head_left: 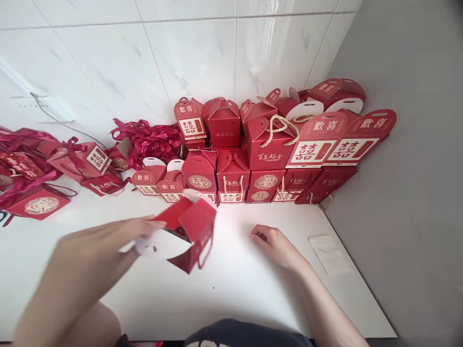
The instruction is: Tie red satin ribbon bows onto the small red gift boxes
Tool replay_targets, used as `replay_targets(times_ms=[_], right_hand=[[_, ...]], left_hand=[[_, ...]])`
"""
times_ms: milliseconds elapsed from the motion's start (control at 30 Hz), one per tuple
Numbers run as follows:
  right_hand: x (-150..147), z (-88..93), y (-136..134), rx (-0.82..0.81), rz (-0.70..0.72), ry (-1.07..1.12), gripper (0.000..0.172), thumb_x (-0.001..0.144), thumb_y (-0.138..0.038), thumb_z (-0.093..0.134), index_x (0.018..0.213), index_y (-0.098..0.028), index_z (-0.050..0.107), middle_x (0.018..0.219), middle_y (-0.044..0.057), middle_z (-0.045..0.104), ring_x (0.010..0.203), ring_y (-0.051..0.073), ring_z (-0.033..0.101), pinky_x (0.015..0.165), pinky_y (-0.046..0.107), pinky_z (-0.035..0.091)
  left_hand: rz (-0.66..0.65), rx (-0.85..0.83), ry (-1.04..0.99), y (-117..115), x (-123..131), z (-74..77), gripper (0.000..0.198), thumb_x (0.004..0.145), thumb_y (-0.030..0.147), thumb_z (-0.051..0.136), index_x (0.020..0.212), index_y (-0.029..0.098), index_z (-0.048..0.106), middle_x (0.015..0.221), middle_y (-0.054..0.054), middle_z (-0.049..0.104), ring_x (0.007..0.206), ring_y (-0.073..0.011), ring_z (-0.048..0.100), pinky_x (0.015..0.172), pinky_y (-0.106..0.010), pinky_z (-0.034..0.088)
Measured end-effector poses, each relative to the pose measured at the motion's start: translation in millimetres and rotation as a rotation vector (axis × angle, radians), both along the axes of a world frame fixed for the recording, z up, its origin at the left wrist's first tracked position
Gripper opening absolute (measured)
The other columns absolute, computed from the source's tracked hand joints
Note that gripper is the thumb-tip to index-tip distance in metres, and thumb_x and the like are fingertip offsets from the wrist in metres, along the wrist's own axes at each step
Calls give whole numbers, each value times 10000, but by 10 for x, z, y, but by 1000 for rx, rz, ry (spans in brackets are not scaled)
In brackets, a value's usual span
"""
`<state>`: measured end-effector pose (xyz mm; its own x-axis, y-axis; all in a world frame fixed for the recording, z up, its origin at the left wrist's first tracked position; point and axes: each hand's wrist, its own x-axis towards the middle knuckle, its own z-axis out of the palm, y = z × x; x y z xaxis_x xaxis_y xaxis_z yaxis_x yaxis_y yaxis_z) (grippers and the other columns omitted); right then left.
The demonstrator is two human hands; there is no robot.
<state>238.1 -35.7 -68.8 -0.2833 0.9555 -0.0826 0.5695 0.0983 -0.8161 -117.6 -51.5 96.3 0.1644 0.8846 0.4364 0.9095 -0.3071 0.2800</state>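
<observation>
Lining the white tabletop's (235, 299) far edge, red cardboard boxes (267, 149) are standing behind an open red cardboard box (201, 219). The left hand (104, 246) is pinching its white flap (170, 244); the empty-looking, curled right hand (274, 244) is resting nearer the right edge. Supporting the base should be limiting creases.

A smooth white tabletop (246, 299) carries everything. At the back right, a bottom row of red double-happiness gift boxes (264, 183) stands side by side, several with gold rope handles. At that row's left end sit two small boxes with white-lined flaps (147, 177). Behind these lies a heap of crimson satin ribbons (154, 142), its base hidden. Farther left rests a red box with a round cream emblem (41, 206). Near the right edge lies a flat white sheet (330, 254), and toward the front a tiny dark speck (213, 287).
</observation>
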Motion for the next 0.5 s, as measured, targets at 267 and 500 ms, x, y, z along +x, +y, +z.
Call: replay_targets(times_ms=[267,500], right_hand=[[-82,340,-57,161,12,-42,181,986,-305,424,965,-224,584,922,39,666,752,175,592,706,286,410],[-430,873,32,454,401,-265,244,1024,-287,360,1031,-214,593,801,50,666,662,172,568,647,293,347]], left_hand=[[-554,-412,207,244,702,-450,197,919,398,531,928,265,676,924,-20,693,777,-173,649,691,-279,462],[-613,-519,301,344,838,-605,316,914,498,504,969,220,643,812,-36,674,735,-214,637,663,-309,421]])
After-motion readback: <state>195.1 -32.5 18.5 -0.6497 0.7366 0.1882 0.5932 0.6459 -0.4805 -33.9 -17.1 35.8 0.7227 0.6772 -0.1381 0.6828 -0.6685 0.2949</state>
